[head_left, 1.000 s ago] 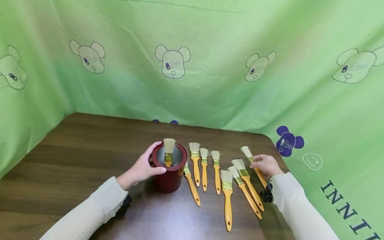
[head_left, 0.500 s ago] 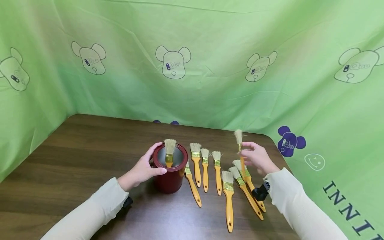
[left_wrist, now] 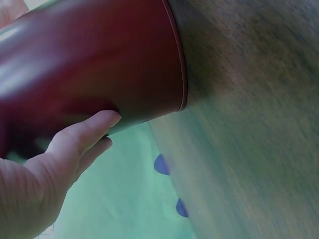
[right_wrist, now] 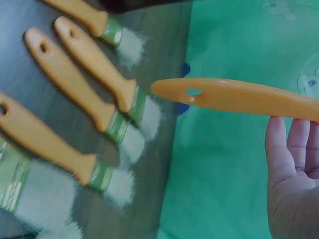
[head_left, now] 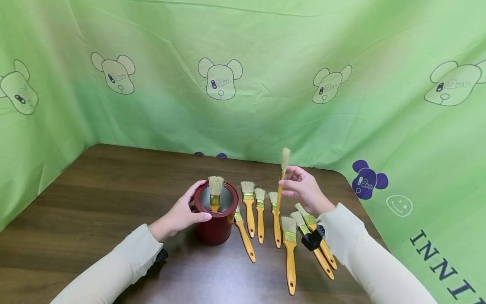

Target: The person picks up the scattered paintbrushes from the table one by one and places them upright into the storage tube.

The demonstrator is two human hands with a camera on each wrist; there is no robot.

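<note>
Apparently the work is little advanced: one standing brush (head_left: 214, 196) pokes from the can (head_left: 214, 229) at the lower centre of the frame, while seven loose brushes (head_left: 290, 266) are left lying on the counter (head_left: 129, 190), from there toward the lower right. The right hand (head_left: 306, 191) has its grip nearly closed, thumb and fingers pinching a raised brush (head_left: 279, 196) almost upright, right of the can. The left hand (head_left: 179, 216) keeps a wide grip around the can near its rim.
</note>
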